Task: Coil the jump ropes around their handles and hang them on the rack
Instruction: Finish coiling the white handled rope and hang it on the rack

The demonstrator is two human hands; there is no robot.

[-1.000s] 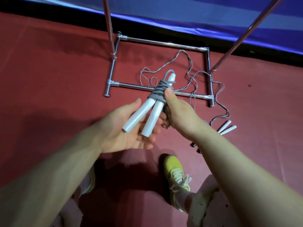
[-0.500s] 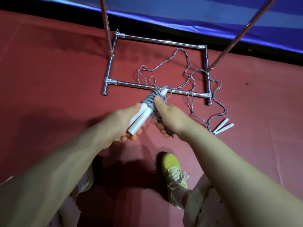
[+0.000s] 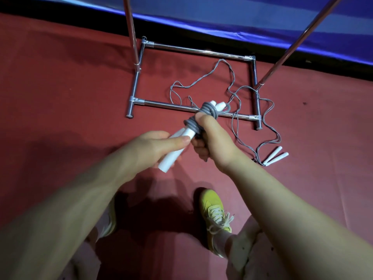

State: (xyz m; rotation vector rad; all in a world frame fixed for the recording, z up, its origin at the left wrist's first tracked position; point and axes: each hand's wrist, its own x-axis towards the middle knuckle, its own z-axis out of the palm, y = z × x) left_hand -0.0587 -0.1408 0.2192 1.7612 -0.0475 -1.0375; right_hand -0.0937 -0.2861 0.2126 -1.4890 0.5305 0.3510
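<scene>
Both hands are up in front of the rack's base, sharing one jump rope. The left hand (image 3: 155, 146) has its grip wrapped around the lower ends of the two white handles (image 3: 173, 156), thumb laid along the top, and the handle butts poke out below the fingers. The right hand (image 3: 210, 136) closes its grip on the bundle higher up, thumb pressed onto the grey coils (image 3: 205, 114) wound round the handles, fingers curled underneath. The handle tips and a small loop of grey cord stick out past the coils at the far end, over the near bar of the rack.

The rack (image 3: 181, 107) stands on the red floor (image 3: 60, 87): a chrome rectangular base with two shiny uprights rising out of the top of the view, one on the left and one slanting away on the right.

The second jump rope (image 3: 232, 87) is down on the floor, uncoiled, its thin grey cord looping loosely inside the base frame and trailing over the near bar and the right-hand bar. Its two white handles (image 3: 275, 156) lie side by side on the floor, outside the frame, to the right of the right forearm.

Below, a yellow sneaker (image 3: 214, 207) with white laces is planted on the floor between the two forearms. A blue sheet (image 3: 242, 15) runs across the back behind the rack.
</scene>
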